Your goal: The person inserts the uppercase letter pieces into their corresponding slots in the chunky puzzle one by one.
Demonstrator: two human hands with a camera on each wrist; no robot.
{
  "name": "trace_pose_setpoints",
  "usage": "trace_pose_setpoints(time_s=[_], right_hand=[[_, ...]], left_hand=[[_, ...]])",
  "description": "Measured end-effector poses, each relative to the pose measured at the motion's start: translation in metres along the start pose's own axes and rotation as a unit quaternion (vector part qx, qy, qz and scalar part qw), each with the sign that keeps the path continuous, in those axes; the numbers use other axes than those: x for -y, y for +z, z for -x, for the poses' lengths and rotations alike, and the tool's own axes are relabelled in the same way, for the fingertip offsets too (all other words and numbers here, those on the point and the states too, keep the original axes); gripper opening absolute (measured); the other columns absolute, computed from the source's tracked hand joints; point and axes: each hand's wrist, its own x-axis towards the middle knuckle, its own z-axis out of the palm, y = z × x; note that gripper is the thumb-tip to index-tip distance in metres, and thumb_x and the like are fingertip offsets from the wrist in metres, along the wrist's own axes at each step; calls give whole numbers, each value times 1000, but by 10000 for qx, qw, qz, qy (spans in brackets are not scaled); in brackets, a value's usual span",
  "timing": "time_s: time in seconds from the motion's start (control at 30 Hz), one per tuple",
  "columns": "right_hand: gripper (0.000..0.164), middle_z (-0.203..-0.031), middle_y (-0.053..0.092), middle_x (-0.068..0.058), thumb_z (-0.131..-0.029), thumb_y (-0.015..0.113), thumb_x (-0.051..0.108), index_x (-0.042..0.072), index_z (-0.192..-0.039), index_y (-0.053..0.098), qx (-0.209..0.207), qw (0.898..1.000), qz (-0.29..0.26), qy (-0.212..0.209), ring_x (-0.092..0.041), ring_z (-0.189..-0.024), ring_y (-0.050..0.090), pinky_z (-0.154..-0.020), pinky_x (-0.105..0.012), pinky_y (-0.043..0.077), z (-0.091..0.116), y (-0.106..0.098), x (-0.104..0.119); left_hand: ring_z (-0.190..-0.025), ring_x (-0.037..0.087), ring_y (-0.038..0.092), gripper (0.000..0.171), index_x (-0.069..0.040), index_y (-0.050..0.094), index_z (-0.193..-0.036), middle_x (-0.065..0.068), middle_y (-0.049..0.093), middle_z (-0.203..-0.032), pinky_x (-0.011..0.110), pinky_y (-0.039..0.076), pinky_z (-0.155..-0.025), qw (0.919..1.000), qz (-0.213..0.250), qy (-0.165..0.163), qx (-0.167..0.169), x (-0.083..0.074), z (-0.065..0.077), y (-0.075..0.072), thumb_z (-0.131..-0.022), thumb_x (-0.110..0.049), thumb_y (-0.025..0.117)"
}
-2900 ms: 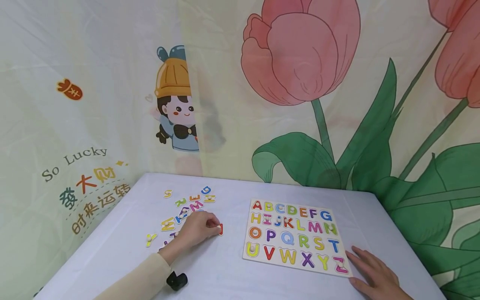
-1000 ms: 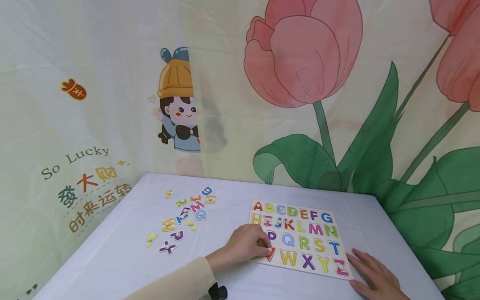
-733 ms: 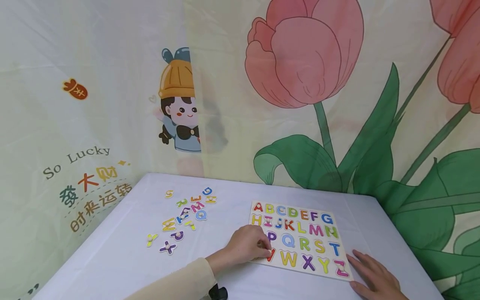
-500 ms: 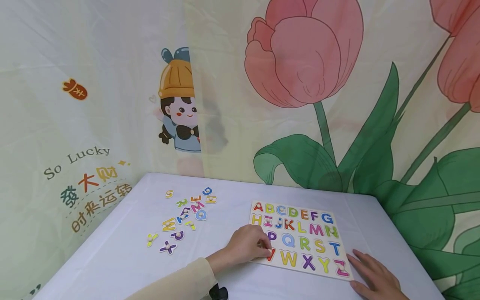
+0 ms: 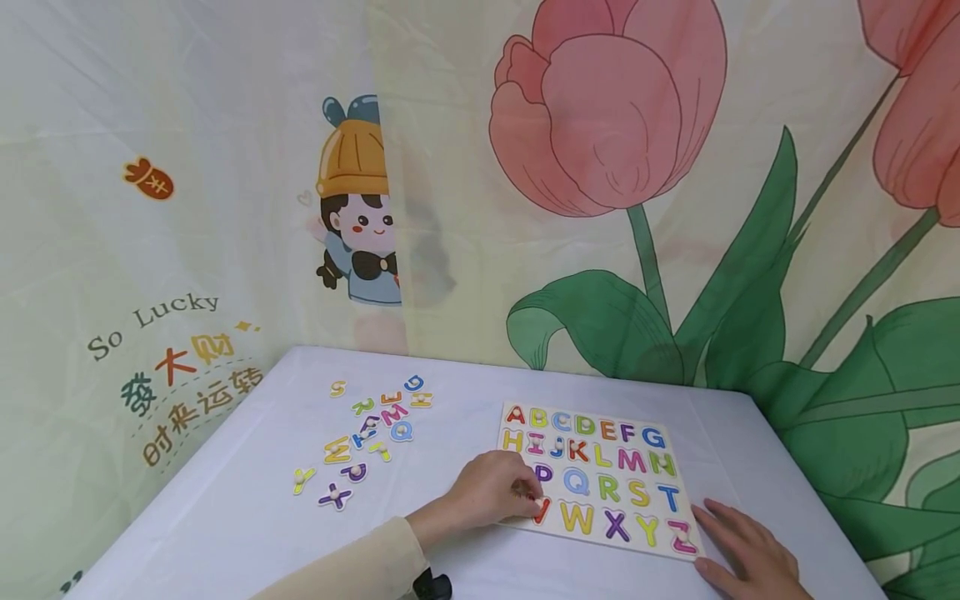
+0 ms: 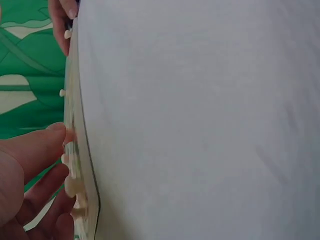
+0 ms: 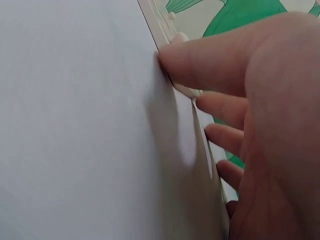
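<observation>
A wooden alphabet puzzle board (image 5: 558,494) with bright letters lies on the white table in the head view. Over its front left corner my left hand (image 5: 491,492) pinches a red letter V piece (image 5: 542,512) between thumb and fingertips, right at the V place. This hand covers the O and U places. In the left wrist view my left hand (image 6: 30,175) is at the board's edge, where small pale knobs (image 6: 74,186) stand up. My right hand (image 5: 753,550) rests at the front right corner beside the pink Z (image 5: 682,537), thumb touching the front edge, fingers spread.
Several loose knobbed letters lie to the left, among them a purple X (image 5: 335,497), a yellow Y (image 5: 303,480), a purple P (image 5: 354,472), a light blue Q (image 5: 402,431) and a yellow S (image 5: 338,389). A printed cloth backdrop (image 5: 450,333) hangs behind the table.
My left hand has carried the red piece rightward from beside the loose letters to the board's V place. Over the last second it has stayed there; my right hand has barely moved.
</observation>
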Motion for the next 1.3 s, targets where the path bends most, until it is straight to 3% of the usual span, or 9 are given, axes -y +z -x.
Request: trace_pose_setpoints(time_s=[0.17, 0.3, 0.53, 0.7, 0.9, 1.03, 1.3], right_hand=[[88, -157, 38, -24, -95, 69, 61, 2, -157, 48, -38, 9999, 45, 162, -60, -134, 32, -98, -89, 24, 1, 3, 2], [90, -158, 36, -24, -96, 67, 62, 1, -158, 45, 14, 9997, 38, 254, -61, -135, 30, -100, -89, 22, 2, 2, 2], [91, -157, 36, -29, -97, 65, 62, -1, -159, 43, 583, 9978, 168, 264, -65, -133, 34, -97, -88, 33, -4, -9, 1], [90, -154, 37, -35, -97, 70, 57, -5, -157, 43, 961, 9948, -32, 324, -69, -134, 34, -97, -86, 36, -9, -18, 7], [88, -153, 38, -34, -95, 72, 58, -3, -153, 49, 928, 9945, 43, 491, -67, -130, 37, -95, -85, 39, -7, -24, 17], [90, -154, 38, -32, -92, 74, 62, 1, -154, 51, 862, 9942, 55, 637, -67, -130, 36, -94, -88, 37, -9, -21, 19], [91, -157, 35, -30, -93, 71, 65, 3, -155, 49, 752, 9951, -29, 644, -67, -130, 31, -94, -91, 30, -12, -17, 16]], left_hand=[[-80, 1, 55, 11, -30, 83, -95, -22, 65, -85, 28, 46, -78, 9995, 103, -245, -147, 10, -1, -15, -87, -32, 90], [-86, 4, 57, 13, -29, 83, -101, -20, 66, -89, 30, 47, -80, 9986, -90, -310, -418, 27, -1, -37, -89, -34, 87], [-92, 13, 64, 17, -25, 82, -108, -12, 72, -96, 34, 51, -81, 9910, -357, -690, -1092, 76, 0, -84, -92, -27, 86], [-89, 13, 66, 21, -19, 82, -109, -9, 75, -96, 36, 52, -82, 9809, -411, -996, -1619, 110, 0, -105, -90, -23, 87], [-89, 19, 65, 25, -16, 81, -112, -2, 74, -96, 35, 49, -72, 9683, -463, -1661, -1806, 135, -7, -109, -89, -24, 87], [-87, 20, 65, 25, -15, 81, -111, -1, 74, -95, 34, 48, -68, 9621, -590, -1890, -1876, 150, -13, -108, -88, -23, 87], [-89, 22, 65, 17, -16, 80, -98, -2, 74, -93, 39, 49, -71, 9494, -720, -2398, -1894, 164, -23, -107, -85, -25, 86]])
